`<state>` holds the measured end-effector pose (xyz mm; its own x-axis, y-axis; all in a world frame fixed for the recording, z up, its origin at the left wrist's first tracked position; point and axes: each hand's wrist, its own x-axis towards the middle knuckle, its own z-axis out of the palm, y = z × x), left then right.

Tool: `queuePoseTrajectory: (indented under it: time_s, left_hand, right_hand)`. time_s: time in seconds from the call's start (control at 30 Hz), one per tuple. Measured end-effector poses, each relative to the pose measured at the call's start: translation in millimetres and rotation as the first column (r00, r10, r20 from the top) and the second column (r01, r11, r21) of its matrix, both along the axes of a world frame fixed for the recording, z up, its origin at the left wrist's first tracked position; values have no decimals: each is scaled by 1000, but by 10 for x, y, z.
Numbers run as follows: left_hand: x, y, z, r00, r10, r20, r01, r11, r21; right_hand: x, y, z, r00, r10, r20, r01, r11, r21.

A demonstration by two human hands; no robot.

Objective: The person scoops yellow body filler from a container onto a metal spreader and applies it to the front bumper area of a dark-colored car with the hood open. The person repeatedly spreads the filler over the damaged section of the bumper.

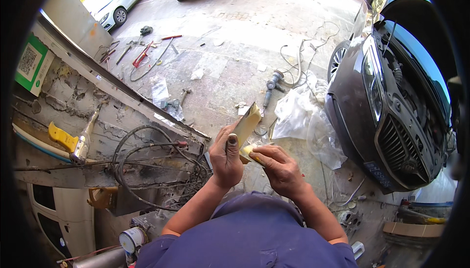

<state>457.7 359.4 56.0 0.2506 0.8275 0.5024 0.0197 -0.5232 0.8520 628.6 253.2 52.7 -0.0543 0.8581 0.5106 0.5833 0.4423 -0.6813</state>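
My left hand is wrapped round a flat plate with pale yellow, putty-like paste on its face; the thumb presses on its near side and the plate slants up and away. Close beside it, my right hand pinches a small flat scraper smeared with yellow paste. The scraper is at the plate's lower end; whether the two touch I cannot tell. Fingers hide much of the scraper. Both hands are held in front of my chest, above the floor.
A dark car with its hood raised stands on the right. Plastic sheeting and a corded power tool lie ahead. Black hoses loop at left, near a yellow-handled tool. A red tool lies farther off.
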Motion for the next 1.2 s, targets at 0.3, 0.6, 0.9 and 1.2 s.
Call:
queuePoseTrajectory:
  time_s: [0.3,0.6,0.9,1.2]
  left_hand:
    - [-152,-28,-253,669,15,743,621,538,-570]
    - [-346,265,-197,608,36,793,689,472,-550]
    - [-410,612,-171,721,102,686,485,632,-604]
    - [-742,1006,-258,1000,-10,-4,10,999,33]
  right_hand:
    - [23,384,181,322,113,-940,11,992,123]
    - [144,478,65,968,-220,124,222,975,-5]
    - [-591,733,-20,883,-284,374,238,957,164]
    - [-603,1273,126,911,-274,-307,282,959,-18]
